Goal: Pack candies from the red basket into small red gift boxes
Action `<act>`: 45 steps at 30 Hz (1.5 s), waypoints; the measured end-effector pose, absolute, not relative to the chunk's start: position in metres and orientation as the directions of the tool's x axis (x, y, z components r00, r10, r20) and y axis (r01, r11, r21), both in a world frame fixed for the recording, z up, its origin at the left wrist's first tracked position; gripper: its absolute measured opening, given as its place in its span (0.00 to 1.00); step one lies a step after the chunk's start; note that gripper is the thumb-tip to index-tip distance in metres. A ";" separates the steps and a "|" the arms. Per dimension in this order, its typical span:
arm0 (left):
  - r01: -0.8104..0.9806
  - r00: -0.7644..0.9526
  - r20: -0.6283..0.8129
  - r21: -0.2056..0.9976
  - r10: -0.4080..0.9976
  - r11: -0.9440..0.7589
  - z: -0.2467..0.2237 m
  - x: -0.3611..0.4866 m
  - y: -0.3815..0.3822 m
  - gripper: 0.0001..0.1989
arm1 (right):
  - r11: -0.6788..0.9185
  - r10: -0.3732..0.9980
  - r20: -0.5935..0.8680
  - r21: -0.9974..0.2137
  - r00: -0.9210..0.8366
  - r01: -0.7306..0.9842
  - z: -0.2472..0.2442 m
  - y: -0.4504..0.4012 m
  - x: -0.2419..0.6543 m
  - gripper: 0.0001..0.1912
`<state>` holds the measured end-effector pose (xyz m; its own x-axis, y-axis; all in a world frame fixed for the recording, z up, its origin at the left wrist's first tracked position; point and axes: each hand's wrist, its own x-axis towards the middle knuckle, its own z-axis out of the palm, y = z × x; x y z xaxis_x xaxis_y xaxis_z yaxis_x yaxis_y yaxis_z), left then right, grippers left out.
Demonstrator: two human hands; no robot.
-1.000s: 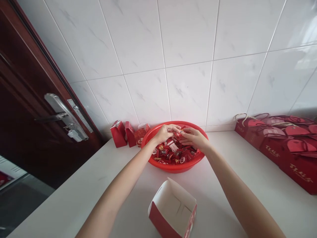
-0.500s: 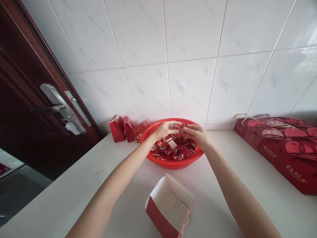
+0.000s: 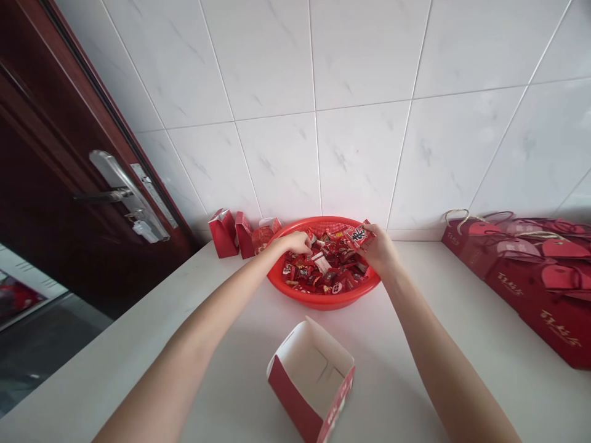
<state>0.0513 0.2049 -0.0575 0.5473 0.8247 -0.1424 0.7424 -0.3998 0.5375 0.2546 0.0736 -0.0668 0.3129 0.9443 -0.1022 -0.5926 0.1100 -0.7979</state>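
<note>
A red plastic basket (image 3: 323, 301) full of red wrapped candies (image 3: 318, 280) stands against the wall. My right hand (image 3: 381, 249), over the basket's right side, grips a red candy packet (image 3: 357, 235) with dark and white lettering. On the left side of the basket, my left hand (image 3: 299, 242) reaches in among the candies with its fingers curled down. Whatever those fingers hold, if anything, is hidden. Nearer to me sits an open red box (image 3: 295, 400) with a white inside, and nothing shows in it.
Small red boxes (image 3: 223, 234) stand by the wall, left of the basket. Several red gift bags (image 3: 521, 283) with cord handles are lined up at the right. A dark red door (image 3: 50, 154) with a metal handle is beyond the white counter's (image 3: 184, 301) left edge.
My hands, together over the basket before, have parted. The left has gone down and left into the candies; the right keeps the packet, slightly farther right. The view has shifted slightly.
</note>
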 end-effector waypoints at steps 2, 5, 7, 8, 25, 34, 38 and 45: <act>0.797 0.538 -0.248 0.461 0.806 -0.390 -0.063 0.054 0.208 0.11 | 0.091 0.953 -0.111 -0.783 0.283 -0.615 -0.064 0.071 0.253 0.07; 0.813 0.559 -0.361 0.417 0.747 -0.406 -0.072 0.070 0.205 0.13 | 0.081 0.963 -0.103 -0.772 0.249 -0.630 -0.060 0.067 0.251 0.06; 0.795 0.595 -0.394 0.418 0.701 -0.439 -0.076 0.084 0.200 0.14 | 0.085 0.963 -0.100 -0.768 0.250 -0.635 -0.059 0.067 0.250 0.06; 0.781 0.615 -0.398 0.423 0.681 -0.459 -0.077 0.090 0.198 0.14 | 0.090 0.961 -0.101 -0.765 0.258 -0.637 -0.059 0.067 0.250 0.06; 0.422 0.758 -0.079 0.816 0.647 -0.395 -0.062 0.074 0.196 0.15 | 0.080 0.961 -0.116 -0.752 0.251 -0.655 -0.062 0.071 0.252 0.17; 0.321 0.642 -0.061 0.927 0.765 -0.196 -0.059 0.075 0.193 0.18 | 0.089 0.970 -0.080 -0.765 0.230 -0.638 -0.064 0.072 0.252 0.17; 0.304 0.624 -0.084 0.942 0.777 -0.142 -0.059 0.075 0.192 0.16 | 0.090 0.973 -0.068 -0.771 0.222 -0.631 -0.065 0.072 0.252 0.18; 0.223 0.633 -0.074 0.971 0.771 -0.089 -0.059 0.076 0.192 0.15 | 0.094 0.970 -0.064 -0.787 0.233 -0.610 -0.064 0.071 0.251 0.18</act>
<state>0.0758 0.1921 -0.0594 0.6329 0.7707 -0.0743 0.2225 -0.0891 0.9708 0.2507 0.0706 -0.0641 0.2327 0.9705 -0.0639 -0.6101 0.0944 -0.7867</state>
